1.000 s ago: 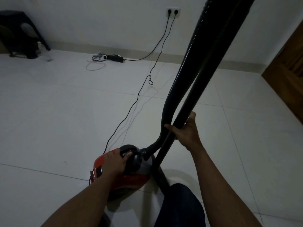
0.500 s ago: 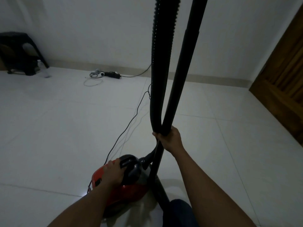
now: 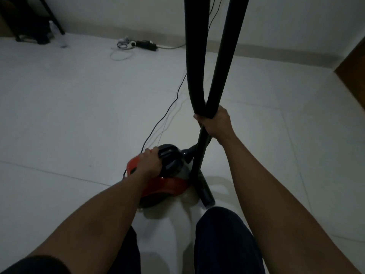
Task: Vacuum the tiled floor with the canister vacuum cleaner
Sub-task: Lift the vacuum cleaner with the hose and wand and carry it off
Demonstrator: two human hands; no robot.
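Observation:
A red and black canister vacuum (image 3: pixel 167 186) sits on the white tiled floor (image 3: pixel 79 115) just ahead of my knees. My left hand (image 3: pixel 149 164) is closed over its black carry handle (image 3: pixel 169 157). My right hand (image 3: pixel 214 123) grips the ribbed black hose (image 3: pixel 195 56) and the rigid black wand (image 3: pixel 227 56) together, both rising out of the top of the view. The wand's lower end (image 3: pixel 205 194) rests on the floor beside the canister.
A thin black power cord (image 3: pixel 167 109) runs from the canister across the floor toward the far wall. A power strip (image 3: pixel 146 45) with tangled white cable lies by the baseboard. A dark stool (image 3: pixel 29 20) stands at far left, a wooden door (image 3: pixel 353 60) at right.
The hose and wand have swung from leaning right to nearly upright. The view has tilted down and closer. Both hands keep their grips.

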